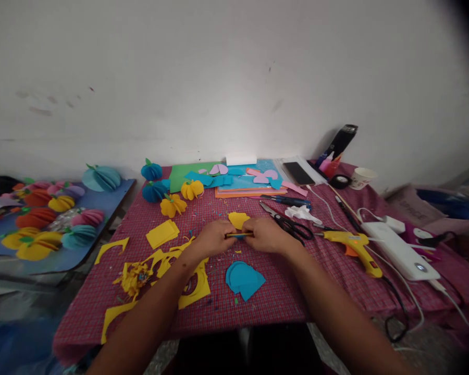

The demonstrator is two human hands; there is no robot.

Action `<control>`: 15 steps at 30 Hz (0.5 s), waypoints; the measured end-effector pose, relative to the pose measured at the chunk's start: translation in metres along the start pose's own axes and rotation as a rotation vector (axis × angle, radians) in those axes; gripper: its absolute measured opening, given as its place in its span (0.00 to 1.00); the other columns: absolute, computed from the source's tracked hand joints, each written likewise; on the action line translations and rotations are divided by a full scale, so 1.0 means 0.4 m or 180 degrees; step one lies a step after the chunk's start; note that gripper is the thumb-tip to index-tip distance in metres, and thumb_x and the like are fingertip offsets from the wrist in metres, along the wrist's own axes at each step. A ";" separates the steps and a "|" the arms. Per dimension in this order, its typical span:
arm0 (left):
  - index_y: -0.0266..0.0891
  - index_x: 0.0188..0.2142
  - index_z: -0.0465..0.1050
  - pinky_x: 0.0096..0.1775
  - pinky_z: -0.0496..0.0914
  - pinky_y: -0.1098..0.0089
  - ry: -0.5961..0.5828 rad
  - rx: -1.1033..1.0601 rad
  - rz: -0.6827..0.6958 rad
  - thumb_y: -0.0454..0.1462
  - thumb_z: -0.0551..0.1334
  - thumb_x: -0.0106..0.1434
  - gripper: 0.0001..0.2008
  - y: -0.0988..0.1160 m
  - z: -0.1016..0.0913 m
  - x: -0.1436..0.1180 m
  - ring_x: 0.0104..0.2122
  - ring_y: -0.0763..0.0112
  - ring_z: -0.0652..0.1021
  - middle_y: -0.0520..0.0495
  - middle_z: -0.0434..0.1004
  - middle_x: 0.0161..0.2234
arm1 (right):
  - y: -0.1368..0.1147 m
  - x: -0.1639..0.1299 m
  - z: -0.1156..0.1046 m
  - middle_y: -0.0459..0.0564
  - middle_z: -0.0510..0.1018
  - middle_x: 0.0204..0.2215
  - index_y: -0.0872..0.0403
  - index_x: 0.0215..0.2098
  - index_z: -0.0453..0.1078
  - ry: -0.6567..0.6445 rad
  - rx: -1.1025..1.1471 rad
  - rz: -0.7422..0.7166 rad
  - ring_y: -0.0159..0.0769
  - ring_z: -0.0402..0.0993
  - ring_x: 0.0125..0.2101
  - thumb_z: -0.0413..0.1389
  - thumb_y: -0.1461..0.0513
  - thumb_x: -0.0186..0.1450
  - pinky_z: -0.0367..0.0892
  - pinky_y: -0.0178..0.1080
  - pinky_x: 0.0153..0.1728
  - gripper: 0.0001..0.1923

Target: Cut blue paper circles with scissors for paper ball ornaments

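Observation:
My left hand [216, 238] and my right hand [269, 234] are close together over the middle of the table, fingers closed. Between them they grip a thin yellow piece [239, 235], seen edge-on; whether it is folded paper or a slim stick I cannot tell. A bit of blue shows just under it. Right behind the hands lie yellow paper cutouts [238, 219]. Nearer to me rests a loose pile of blue paper circles [244, 278]. Yellow paper scraps [197, 289] spread beside and under my left forearm, near a stack of yellow paper squares [162, 234].
Scissors [287, 223], a cutter knife [285, 200] and a yellow glue gun [354, 247] lie to the right, by a white power strip [402, 250] with cables. Paper pumpkins [173, 205] stand at back left; more sit on a blue side table [113, 208]. A paper cup [362, 178] stands back right.

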State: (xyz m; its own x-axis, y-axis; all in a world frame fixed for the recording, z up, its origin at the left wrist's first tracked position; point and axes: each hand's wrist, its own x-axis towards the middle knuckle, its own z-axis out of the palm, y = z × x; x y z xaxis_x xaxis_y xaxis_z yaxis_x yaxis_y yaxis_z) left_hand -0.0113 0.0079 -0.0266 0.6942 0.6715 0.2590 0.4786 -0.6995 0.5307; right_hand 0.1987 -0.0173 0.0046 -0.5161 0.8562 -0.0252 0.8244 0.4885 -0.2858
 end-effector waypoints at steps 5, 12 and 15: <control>0.40 0.31 0.72 0.39 0.64 0.69 -0.0178 0.0183 0.0244 0.33 0.58 0.60 0.05 0.006 -0.002 -0.001 0.34 0.68 0.73 0.49 0.74 0.30 | -0.006 0.000 -0.001 0.50 0.80 0.35 0.53 0.36 0.74 -0.0103 -0.0137 -0.0063 0.39 0.73 0.36 0.53 0.63 0.60 0.54 0.35 0.32 0.09; 0.40 0.31 0.72 0.40 0.65 0.68 -0.0227 0.0297 0.0268 0.33 0.57 0.60 0.05 0.013 -0.004 0.001 0.35 0.67 0.73 0.48 0.75 0.31 | -0.009 0.002 -0.001 0.51 0.81 0.37 0.53 0.36 0.74 -0.0184 -0.0224 -0.0058 0.40 0.74 0.37 0.53 0.63 0.61 0.55 0.36 0.33 0.09; 0.41 0.35 0.73 0.41 0.65 0.67 -0.0232 0.0298 0.0336 0.33 0.57 0.60 0.07 0.017 -0.007 0.002 0.37 0.66 0.74 0.48 0.76 0.33 | -0.014 0.002 -0.006 0.52 0.80 0.38 0.53 0.38 0.75 -0.0261 -0.0198 -0.0036 0.40 0.74 0.38 0.53 0.63 0.61 0.57 0.35 0.34 0.10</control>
State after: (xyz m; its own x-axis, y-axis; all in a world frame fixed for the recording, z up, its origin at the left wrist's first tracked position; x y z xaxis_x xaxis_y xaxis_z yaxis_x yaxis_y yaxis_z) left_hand -0.0092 0.0044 -0.0206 0.7788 0.5760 0.2482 0.4467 -0.7872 0.4252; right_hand 0.1941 -0.0191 0.0084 -0.5407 0.8351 -0.1013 0.8299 0.5098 -0.2267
